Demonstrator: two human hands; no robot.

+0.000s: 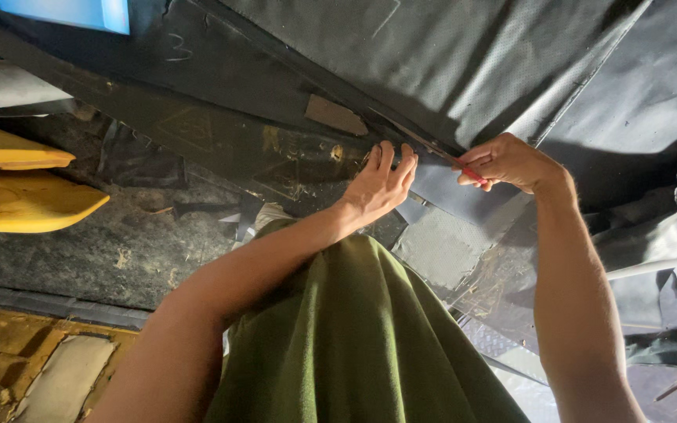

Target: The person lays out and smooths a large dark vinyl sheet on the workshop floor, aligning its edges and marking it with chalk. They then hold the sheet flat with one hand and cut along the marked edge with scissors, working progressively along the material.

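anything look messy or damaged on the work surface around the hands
Yes. The worktable is scuffed, with torn tape and glue residue, and offcuts lie loose below the hands. The left hand presses the black sheet; the right hand holds a red-handled tool.

Both bare forearms reach forward and away from the green-clad knee (354, 345), one to each side of it. The left hand (381, 184) lies flat beyond the knee, palm down, fingers straight and close together, wrist slightly bent. The right hand (507, 162), just to the right of the left one and apart from it, is curled into a loose fist, its fingers pinched around a thin red-handled tool (473, 176).
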